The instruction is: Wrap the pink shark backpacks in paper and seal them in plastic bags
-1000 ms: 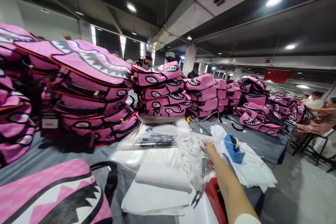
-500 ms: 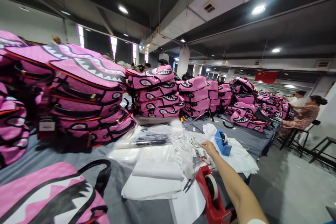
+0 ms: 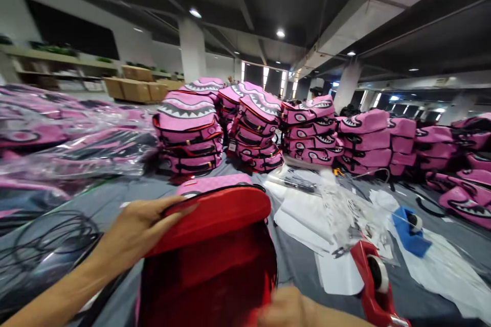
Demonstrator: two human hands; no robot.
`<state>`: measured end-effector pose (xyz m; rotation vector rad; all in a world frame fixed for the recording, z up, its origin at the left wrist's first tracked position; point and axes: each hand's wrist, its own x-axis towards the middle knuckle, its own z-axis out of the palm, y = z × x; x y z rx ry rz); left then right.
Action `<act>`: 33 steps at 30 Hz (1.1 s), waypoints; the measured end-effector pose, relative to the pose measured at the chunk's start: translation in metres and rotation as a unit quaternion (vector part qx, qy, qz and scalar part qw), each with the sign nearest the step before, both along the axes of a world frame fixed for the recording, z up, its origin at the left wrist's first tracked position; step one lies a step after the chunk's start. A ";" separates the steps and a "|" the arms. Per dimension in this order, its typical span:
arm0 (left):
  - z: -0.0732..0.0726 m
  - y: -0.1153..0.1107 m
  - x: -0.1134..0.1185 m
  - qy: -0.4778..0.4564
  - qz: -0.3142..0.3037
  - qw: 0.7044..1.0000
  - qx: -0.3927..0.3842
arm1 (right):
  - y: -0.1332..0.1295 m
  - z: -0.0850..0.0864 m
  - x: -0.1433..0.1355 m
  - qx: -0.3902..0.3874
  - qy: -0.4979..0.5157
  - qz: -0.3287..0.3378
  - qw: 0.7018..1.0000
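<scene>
Backpack (image 3: pixel 207 265), pink outside and red within, stands open in front of me, toward the worktop's (image 3: pixel 293 260) near edge. Half a second ago my right arm was stretched out to the small white pieces (image 3: pixel 356 225), with a pink bag lying shut at the lower left; now both of my hands are at an open one, so I judge that the work has moved from fetching to the bag's inside. My left hand (image 3: pixel 143 222) is clamped on the lifted flap, thumb against the red lining. My right hand (image 3: pixel 286 309) is blurred at the opening's lower right; I can't tell whether it grips the rim or holds anything. The two hands are well apart.

The lining looks smooth and soft, the flap a long rounded shape. To the right lie flat white paper (image 3: pixel 339 276), metal snips (image 3: pixel 341 251) and, toward the worktop's right edge, a hard, angular red tape dispenser (image 3: pixel 360 260) and a blue one (image 3: pixel 410 235). Toward the left edge are loose coils of black cable (image 3: pixel 69 230) and bags in glossy, crinkled clear plastic (image 3: pixel 95 153). Plump backpack stacks (image 3: pixel 187 127) line the far side.
</scene>
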<state>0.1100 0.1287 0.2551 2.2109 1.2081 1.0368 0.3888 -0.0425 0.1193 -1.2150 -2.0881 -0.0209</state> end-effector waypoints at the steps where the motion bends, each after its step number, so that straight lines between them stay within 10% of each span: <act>1: 0.005 -0.004 0.003 0.001 -0.011 1.000 -0.011 | 0.014 0.006 -0.012 0.029 -0.024 0.018 0.999; 5: 0.015 -0.017 0.010 0.007 -0.038 0.999 -0.015 | 0.048 0.052 -0.012 0.194 -0.036 -0.011 0.980; 9: 0.012 -0.020 0.011 0.026 -0.035 0.999 0.004 | 0.044 0.074 -0.001 0.191 0.099 -0.057 0.975; 13: 0.011 -0.016 0.015 0.042 -0.023 0.999 0.017 | 0.061 0.042 -0.033 -0.009 -0.061 0.088 0.994; 17: 0.011 -0.016 0.016 0.049 -0.026 0.998 0.015 | 0.115 0.012 -0.074 -0.347 -0.260 0.289 0.854; 19: 0.010 -0.017 0.014 0.058 -0.037 0.998 0.013 | 0.139 0.011 -0.079 -0.385 -0.253 0.240 0.854; 22: 0.008 -0.020 0.010 0.065 -0.043 0.997 0.010 | 0.147 0.014 -0.070 -0.304 -0.188 0.069 0.931; 26: 0.005 -0.026 0.007 0.078 -0.019 0.997 -0.009 | 0.103 0.011 -0.049 -0.187 -0.219 0.050 0.956; 29: -0.007 -0.029 0.005 0.108 0.035 0.993 0.014 | 0.067 0.024 -0.030 -0.020 -0.111 -0.094 0.989; 33: -0.042 -0.038 0.014 0.087 0.087 0.981 0.152 | 0.068 0.063 -0.011 0.177 0.143 -0.267 0.936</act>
